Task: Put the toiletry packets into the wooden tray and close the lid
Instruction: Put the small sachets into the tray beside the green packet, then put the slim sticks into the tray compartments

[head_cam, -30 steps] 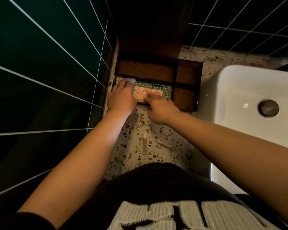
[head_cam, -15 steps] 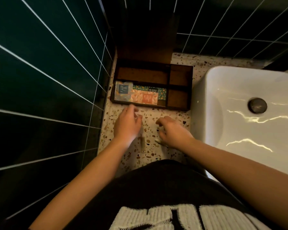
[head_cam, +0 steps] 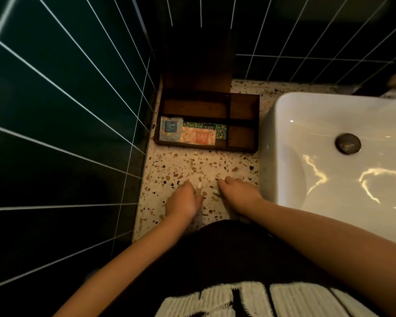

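Observation:
The dark wooden tray (head_cam: 244, 147) stands in the corner of the terrazzo counter, its lid (head_cam: 198, 60) raised upright against the wall. Its front left compartment holds a blue shower-cap packet (head_cam: 170, 132), an orange packet (head_cam: 198, 138) and a green packet (head_cam: 218, 129). The other compartments look bare. Near the counter's front edge my left hand (head_cam: 184, 201) curls around a slim pale tube (head_cam: 199, 188), only its tip showing. Just to the right, my right hand (head_cam: 239, 193) rests with fingers bent onto the counter; anything under it is hidden.
A white basin (head_cam: 290, 110) with a dark drain plug (head_cam: 348, 143) fills the right side, close to the tray and my right forearm. Dark green tiled walls (head_cam: 66, 110) close in at the left and back. Terrazzo counter (head_cam: 204, 165) lies between tray and hands.
Both hands have left the packets in the tray and drawn back to the counter's front edge, onto the small items lying there. The view has tilted and pulled back.

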A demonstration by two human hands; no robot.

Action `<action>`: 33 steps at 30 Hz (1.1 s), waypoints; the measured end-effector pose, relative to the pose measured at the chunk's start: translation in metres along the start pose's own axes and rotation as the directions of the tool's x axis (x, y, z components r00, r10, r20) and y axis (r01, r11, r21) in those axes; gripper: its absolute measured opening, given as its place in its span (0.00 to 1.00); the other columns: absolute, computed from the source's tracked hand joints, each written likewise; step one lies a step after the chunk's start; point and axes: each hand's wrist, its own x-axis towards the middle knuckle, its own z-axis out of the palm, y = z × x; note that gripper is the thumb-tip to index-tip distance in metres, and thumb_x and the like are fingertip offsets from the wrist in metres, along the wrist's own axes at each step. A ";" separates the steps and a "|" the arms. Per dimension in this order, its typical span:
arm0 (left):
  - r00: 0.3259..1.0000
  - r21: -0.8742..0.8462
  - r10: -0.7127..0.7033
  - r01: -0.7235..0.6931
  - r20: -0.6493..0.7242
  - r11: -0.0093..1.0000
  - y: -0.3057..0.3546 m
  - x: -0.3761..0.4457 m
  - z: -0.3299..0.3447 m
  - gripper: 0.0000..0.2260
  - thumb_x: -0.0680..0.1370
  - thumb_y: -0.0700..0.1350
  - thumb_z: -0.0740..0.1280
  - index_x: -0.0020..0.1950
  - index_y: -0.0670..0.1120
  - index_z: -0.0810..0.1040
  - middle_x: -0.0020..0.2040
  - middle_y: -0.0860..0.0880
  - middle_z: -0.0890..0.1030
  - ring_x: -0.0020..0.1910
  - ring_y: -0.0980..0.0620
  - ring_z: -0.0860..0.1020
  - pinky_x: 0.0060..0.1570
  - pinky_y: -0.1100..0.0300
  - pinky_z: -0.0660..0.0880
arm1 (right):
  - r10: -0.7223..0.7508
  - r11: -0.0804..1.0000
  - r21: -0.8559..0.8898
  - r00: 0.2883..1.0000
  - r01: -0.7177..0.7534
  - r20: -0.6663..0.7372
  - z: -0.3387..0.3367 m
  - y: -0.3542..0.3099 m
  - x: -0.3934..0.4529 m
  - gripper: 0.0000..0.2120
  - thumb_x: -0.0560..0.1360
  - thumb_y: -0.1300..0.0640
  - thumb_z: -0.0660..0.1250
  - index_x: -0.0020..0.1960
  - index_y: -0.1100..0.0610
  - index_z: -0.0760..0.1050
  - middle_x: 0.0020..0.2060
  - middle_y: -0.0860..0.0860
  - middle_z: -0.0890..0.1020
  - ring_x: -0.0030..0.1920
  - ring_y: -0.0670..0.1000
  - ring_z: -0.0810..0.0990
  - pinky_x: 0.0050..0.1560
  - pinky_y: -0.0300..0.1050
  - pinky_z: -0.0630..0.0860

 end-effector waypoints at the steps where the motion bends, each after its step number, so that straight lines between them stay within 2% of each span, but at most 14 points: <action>1: 1.000 -0.003 0.008 -0.008 -0.002 1.000 -0.001 0.001 0.000 0.12 0.79 0.57 0.67 0.51 0.49 0.73 0.47 0.49 0.79 0.44 0.48 0.78 0.39 0.54 0.75 | 0.002 1.000 -0.007 1.000 -0.001 0.006 0.001 0.001 0.000 0.20 0.76 0.61 0.66 0.66 0.57 0.66 0.59 0.58 0.75 0.55 0.60 0.77 0.46 0.53 0.77; 6: 0.999 0.007 0.044 -0.044 0.008 0.999 -0.004 0.004 -0.003 0.12 0.79 0.56 0.67 0.49 0.48 0.75 0.49 0.49 0.78 0.45 0.47 0.78 0.42 0.52 0.78 | 0.055 0.996 0.064 0.997 -0.059 0.056 0.005 0.007 0.002 0.16 0.75 0.60 0.67 0.61 0.57 0.70 0.57 0.57 0.76 0.55 0.58 0.77 0.48 0.54 0.79; 10: 0.998 -0.015 0.065 -0.065 -0.027 0.998 -0.008 0.006 -0.005 0.11 0.79 0.57 0.67 0.47 0.50 0.74 0.48 0.50 0.78 0.43 0.49 0.77 0.41 0.53 0.78 | 0.140 0.957 0.246 0.987 -0.154 0.076 -0.002 0.011 0.003 0.08 0.77 0.56 0.66 0.54 0.54 0.70 0.51 0.54 0.79 0.45 0.53 0.77 0.45 0.50 0.80; 12: 0.997 -0.063 0.065 -0.068 -0.051 0.996 -0.010 0.006 -0.009 0.12 0.79 0.58 0.66 0.47 0.51 0.72 0.42 0.51 0.79 0.39 0.51 0.77 0.36 0.55 0.76 | 0.192 0.906 0.374 0.979 -0.201 0.063 -0.010 0.011 0.003 0.07 0.79 0.52 0.65 0.51 0.53 0.70 0.46 0.52 0.79 0.43 0.53 0.78 0.45 0.50 0.80; 14: 0.996 -0.134 0.064 -0.073 -0.068 0.988 -0.009 0.009 -0.017 0.10 0.80 0.57 0.66 0.49 0.52 0.72 0.40 0.53 0.79 0.36 0.51 0.78 0.37 0.54 0.79 | 0.235 0.837 0.502 0.971 -0.219 0.032 -0.021 0.011 0.002 0.07 0.79 0.51 0.65 0.52 0.54 0.72 0.44 0.51 0.79 0.42 0.51 0.80 0.45 0.47 0.81; 17: 0.989 -0.277 0.089 -0.120 -0.121 0.953 0.000 0.014 -0.038 0.06 0.80 0.52 0.68 0.52 0.52 0.74 0.42 0.53 0.81 0.38 0.52 0.80 0.40 0.50 0.81 | 0.323 0.706 0.682 0.944 -0.190 -0.072 -0.044 0.015 0.001 0.06 0.78 0.54 0.68 0.54 0.54 0.75 0.46 0.49 0.81 0.43 0.48 0.81 0.45 0.43 0.80; 20: 0.970 -0.432 0.141 -0.216 -0.199 0.875 0.013 0.019 -0.063 0.06 0.80 0.50 0.70 0.52 0.50 0.76 0.42 0.52 0.81 0.37 0.52 0.80 0.37 0.53 0.79 | 0.418 0.581 0.800 0.898 -0.146 -0.140 -0.071 0.022 0.000 0.06 0.77 0.54 0.70 0.53 0.53 0.78 0.45 0.49 0.82 0.42 0.48 0.82 0.43 0.42 0.80; 22: 0.969 -0.506 0.140 -0.225 -0.202 0.832 0.023 0.025 -0.077 0.06 0.79 0.49 0.70 0.51 0.50 0.76 0.41 0.50 0.81 0.36 0.51 0.80 0.34 0.55 0.76 | 0.455 0.546 0.829 0.874 -0.123 -0.170 -0.089 0.028 0.004 0.07 0.76 0.54 0.71 0.53 0.53 0.79 0.44 0.48 0.82 0.42 0.47 0.81 0.38 0.38 0.78; 24: 0.973 -0.573 0.132 -0.219 -0.189 0.790 0.032 0.037 -0.087 0.06 0.79 0.49 0.71 0.51 0.49 0.78 0.41 0.49 0.81 0.35 0.51 0.79 0.33 0.55 0.74 | 0.471 0.554 0.825 0.858 -0.110 -0.202 -0.103 0.036 0.011 0.07 0.76 0.55 0.71 0.53 0.53 0.80 0.46 0.47 0.81 0.44 0.47 0.80 0.37 0.33 0.73; 27: 0.970 -0.607 0.154 -0.238 -0.187 0.758 0.046 0.057 -0.096 0.05 0.79 0.46 0.70 0.52 0.46 0.80 0.45 0.50 0.82 0.42 0.52 0.80 0.42 0.59 0.73 | 0.472 0.592 0.797 0.853 -0.119 -0.223 -0.116 0.049 0.027 0.08 0.78 0.58 0.69 0.56 0.53 0.82 0.51 0.49 0.81 0.47 0.47 0.79 0.39 0.32 0.71; 30: 0.969 -0.536 0.196 -0.246 -0.151 0.808 0.060 0.076 -0.101 0.10 0.82 0.47 0.67 0.60 0.44 0.80 0.52 0.50 0.81 0.51 0.49 0.79 0.49 0.58 0.72 | 0.445 0.669 0.726 0.868 -0.160 -0.219 -0.123 0.060 0.043 0.11 0.80 0.61 0.64 0.58 0.53 0.82 0.54 0.52 0.80 0.39 0.44 0.76 0.33 0.30 0.68; 33: 0.968 -0.442 0.219 -0.251 -0.122 0.861 0.071 0.095 -0.101 0.17 0.83 0.48 0.65 0.69 0.43 0.77 0.60 0.46 0.81 0.58 0.47 0.79 0.51 0.58 0.70 | 0.374 0.756 0.638 0.896 -0.144 -0.241 -0.130 0.066 0.055 0.11 0.81 0.60 0.63 0.60 0.54 0.80 0.56 0.55 0.82 0.46 0.51 0.81 0.40 0.36 0.74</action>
